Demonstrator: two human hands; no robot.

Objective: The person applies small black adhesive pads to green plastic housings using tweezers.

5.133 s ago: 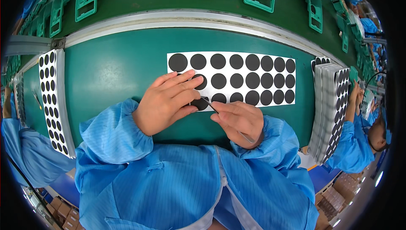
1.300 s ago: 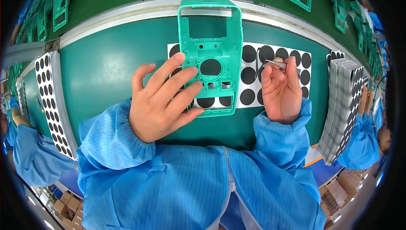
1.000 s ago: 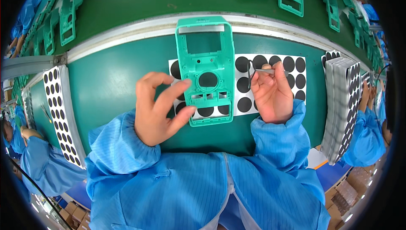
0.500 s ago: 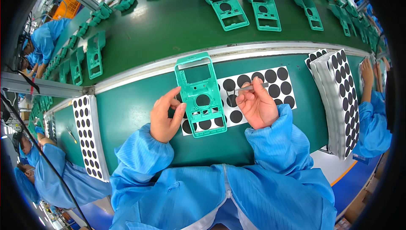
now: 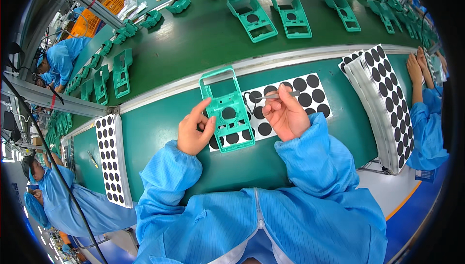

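My left hand (image 5: 193,130) holds a green plastic housing frame (image 5: 226,110) by its left edge, tilted over the workbench. My right hand (image 5: 286,113) grips thin metal tweezers (image 5: 271,97) whose tip points left toward the frame, with a thin black ring dangling at the tip. Under both lies a white sheet of round black pads (image 5: 302,96), partly hidden by the frame and my hands. Both arms wear blue sleeves.
A green conveyor belt (image 5: 203,41) beyond the bench carries several more green frames (image 5: 252,16). Stacks of black-dot sheets sit at left (image 5: 110,160) and right (image 5: 382,94). Other workers in blue sit at left (image 5: 58,60), lower left, and right (image 5: 426,109).
Earlier both hands worked on the pad sheet; then my left hand lifted the green frame. Over the last second the view swung up and my tweezers moved beside the frame.
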